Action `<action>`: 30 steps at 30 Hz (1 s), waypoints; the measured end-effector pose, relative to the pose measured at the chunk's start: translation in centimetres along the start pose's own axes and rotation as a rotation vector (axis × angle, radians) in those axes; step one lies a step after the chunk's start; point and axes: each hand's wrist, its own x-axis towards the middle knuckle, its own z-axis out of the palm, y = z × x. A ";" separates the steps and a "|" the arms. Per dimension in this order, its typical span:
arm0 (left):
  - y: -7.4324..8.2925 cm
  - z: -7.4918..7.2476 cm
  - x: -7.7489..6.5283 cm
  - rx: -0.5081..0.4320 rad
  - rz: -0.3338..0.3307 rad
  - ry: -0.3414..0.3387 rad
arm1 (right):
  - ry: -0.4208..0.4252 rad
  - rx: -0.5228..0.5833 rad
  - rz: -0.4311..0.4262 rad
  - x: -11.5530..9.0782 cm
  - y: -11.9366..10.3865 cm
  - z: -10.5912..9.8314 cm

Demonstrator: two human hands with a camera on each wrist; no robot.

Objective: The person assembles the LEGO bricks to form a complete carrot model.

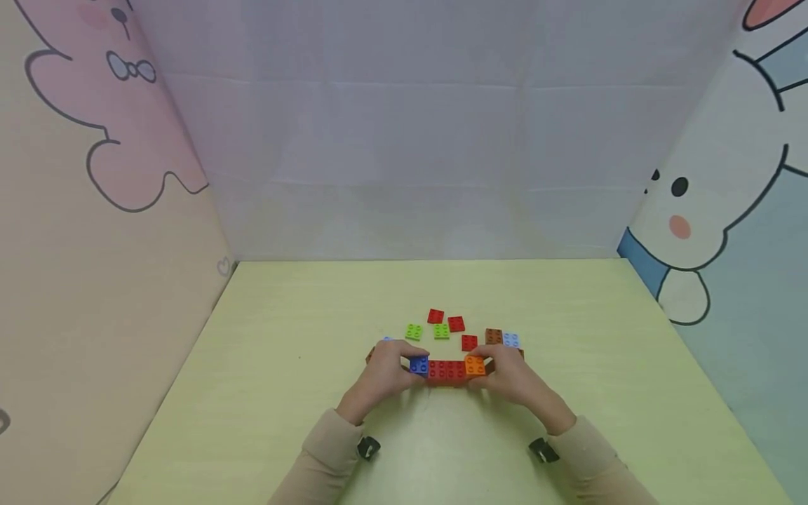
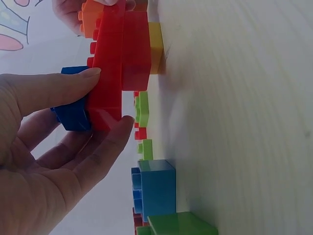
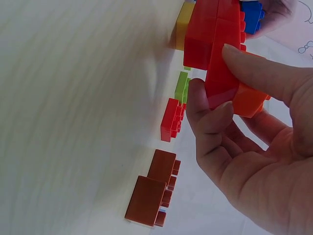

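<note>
Both hands are on one built piece above the middle of the table. Its long red part [image 1: 447,372] has a blue brick [image 1: 419,365] on its left end and an orange brick [image 1: 475,366] on its right end. Beneath the red layers, the left wrist view shows a yellow brick [image 2: 156,48]. My left hand [image 1: 388,368] pinches the blue brick and the red end under it between thumb and fingers. At the other end, my right hand [image 1: 511,375] grips the orange brick, its thumb also pressing the red side.
Beyond the piece lie small red bricks [image 1: 435,316] and lime green bricks [image 1: 414,332]. Brown [image 1: 494,337] and light blue bricks [image 1: 511,339] stand behind the right hand. Near the left hand are a blue brick [image 2: 158,188] and a green one [image 2: 183,223]. A pale cloth wall [image 1: 404,140] closes the back.
</note>
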 end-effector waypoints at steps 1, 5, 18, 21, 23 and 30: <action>0.0 0.0 0.0 -0.007 -0.003 0.000 | 0.000 0.000 0.002 0.0 0.0 0.0; 0.0 0.0 0.1 -0.014 -0.019 0.011 | 0.002 0.000 0.008 0.1 0.0 -0.1; 0.0 0.2 0.1 -0.050 -0.082 0.008 | -0.005 0.025 0.015 0.0 -0.1 -0.1; 0.0 0.2 0.1 -0.046 -0.094 0.010 | -0.006 0.032 0.007 0.0 0.0 0.0; 0.0 0.3 0.1 -0.041 -0.099 0.013 | -0.002 0.031 -0.004 0.0 0.1 0.0; -0.1 0.3 0.2 -0.064 -0.102 0.026 | -0.004 0.033 -0.053 0.0 0.4 -0.1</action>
